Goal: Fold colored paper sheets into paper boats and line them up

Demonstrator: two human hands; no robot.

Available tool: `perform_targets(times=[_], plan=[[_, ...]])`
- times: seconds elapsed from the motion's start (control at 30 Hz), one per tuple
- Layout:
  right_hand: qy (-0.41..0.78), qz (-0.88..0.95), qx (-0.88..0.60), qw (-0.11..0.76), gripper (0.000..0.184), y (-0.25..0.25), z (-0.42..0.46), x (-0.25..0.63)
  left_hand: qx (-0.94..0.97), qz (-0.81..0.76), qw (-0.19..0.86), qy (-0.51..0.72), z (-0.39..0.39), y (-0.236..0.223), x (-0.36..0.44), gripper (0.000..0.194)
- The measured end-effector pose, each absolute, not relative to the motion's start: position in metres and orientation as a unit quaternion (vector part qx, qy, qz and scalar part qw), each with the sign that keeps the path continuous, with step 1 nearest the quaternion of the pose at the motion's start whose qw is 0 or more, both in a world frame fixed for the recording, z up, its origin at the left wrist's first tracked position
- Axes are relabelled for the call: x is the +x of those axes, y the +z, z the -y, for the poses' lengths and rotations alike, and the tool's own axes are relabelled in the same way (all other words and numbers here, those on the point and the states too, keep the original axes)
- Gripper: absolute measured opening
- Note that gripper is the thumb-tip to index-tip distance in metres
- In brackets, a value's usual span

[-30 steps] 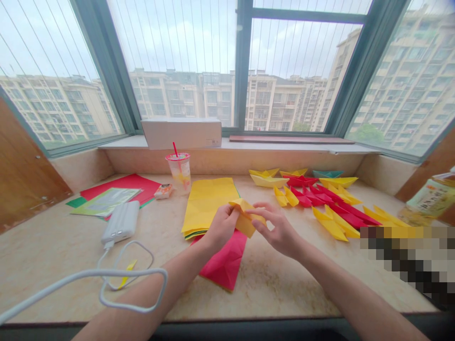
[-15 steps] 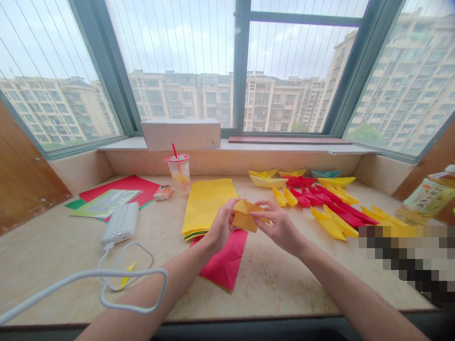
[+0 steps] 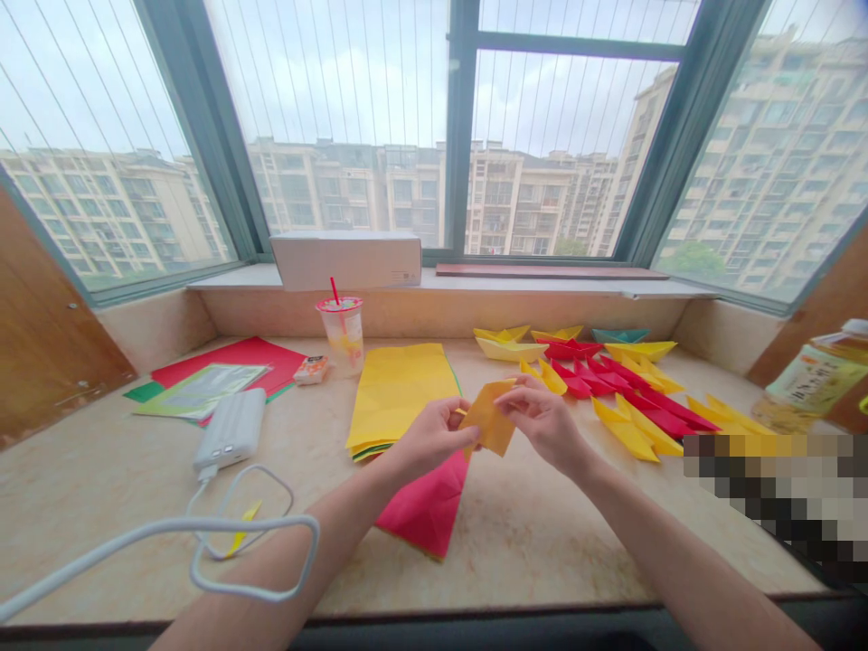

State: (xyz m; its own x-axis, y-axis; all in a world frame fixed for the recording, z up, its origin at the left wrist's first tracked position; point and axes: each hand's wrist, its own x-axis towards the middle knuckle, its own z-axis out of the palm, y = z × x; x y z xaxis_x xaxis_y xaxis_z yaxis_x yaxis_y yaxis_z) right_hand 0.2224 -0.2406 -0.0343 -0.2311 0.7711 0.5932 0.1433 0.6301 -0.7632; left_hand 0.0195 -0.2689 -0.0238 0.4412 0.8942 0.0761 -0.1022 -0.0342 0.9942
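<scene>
We work at a wide window (image 3: 461, 127) above a stone bench (image 3: 542, 551). Well left of our grip lie a white power bank (image 3: 229, 429) and its looped white cable (image 3: 203, 533). Ahead and to the left stands a plastic cup (image 3: 343, 334) with a red straw. Right of the grip, many folded paper boats (image 3: 630, 429) in yellow and red crowd the bench. Just behind and left of the grip lies a stack of yellow paper (image 3: 397, 398), with a red paper sheet (image 3: 427, 506) directly below the grip.

Our left hand (image 3: 430, 440) and right hand (image 3: 546, 425) are close together, the grip clamped on a folded yellow paper (image 3: 489, 418), held above the bench between them. Uneven pinching could crease or tear this thin paper, and a loosened hold could drop it onto the stack. A wide swing of the right arm could knock the nearby boats.
</scene>
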Motion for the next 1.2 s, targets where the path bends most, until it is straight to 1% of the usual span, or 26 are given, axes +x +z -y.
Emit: perform_targets(times=[0.13,0.27,0.37,0.43,0.57,0.7,0.73,0.9,0.97,1.07,1.2], plan=[[0.292,0.758,-0.289,0.506,0.012,-0.036,0.249,0.216,0.615,-0.315,0.626,0.361,0.273,-0.028,0.022,0.044],[0.223,0.797,-0.291,0.480,0.021,-0.034,0.255,0.212,0.628,-0.338,0.586,0.386,0.270,-0.033,0.024,0.047],[0.194,0.816,-0.288,0.462,0.023,-0.033,0.255,0.213,0.623,-0.365,0.560,0.406,0.268,-0.033,0.025,0.051],[0.185,0.816,-0.296,0.461,0.021,-0.033,0.254,0.214,0.623,-0.382,0.540,0.418,0.268,-0.033,0.025,0.051],[0.180,0.803,-0.313,0.474,0.017,-0.032,0.254,0.215,0.645,-0.402,0.472,0.447,0.267,-0.033,0.025,0.046],[0.181,0.789,-0.322,0.490,0.006,-0.028,0.255,0.217,0.628,-0.407,0.456,0.481,0.263,-0.035,0.024,0.042],[0.183,0.788,-0.321,0.493,0.007,-0.027,0.255,0.218,0.622,-0.409,0.454,0.490,0.263,-0.035,0.024,0.042],[0.177,0.781,-0.323,0.503,0.027,-0.029,0.251,0.221,0.589,-0.408,0.468,0.518,0.261,-0.031,0.023,0.037],[0.174,0.781,-0.329,0.501,0.027,-0.031,0.249,0.222,0.582,-0.407,0.471,0.523,0.261,-0.030,0.022,0.036],[0.163,0.790,-0.335,0.487,0.022,-0.033,0.247,0.224,0.587,-0.401,0.471,0.522,0.261,-0.030,0.021,0.035],[0.164,0.801,-0.328,0.473,0.030,-0.034,0.247,0.224,0.597,-0.380,0.474,0.524,0.261,-0.030,0.021,0.032]])
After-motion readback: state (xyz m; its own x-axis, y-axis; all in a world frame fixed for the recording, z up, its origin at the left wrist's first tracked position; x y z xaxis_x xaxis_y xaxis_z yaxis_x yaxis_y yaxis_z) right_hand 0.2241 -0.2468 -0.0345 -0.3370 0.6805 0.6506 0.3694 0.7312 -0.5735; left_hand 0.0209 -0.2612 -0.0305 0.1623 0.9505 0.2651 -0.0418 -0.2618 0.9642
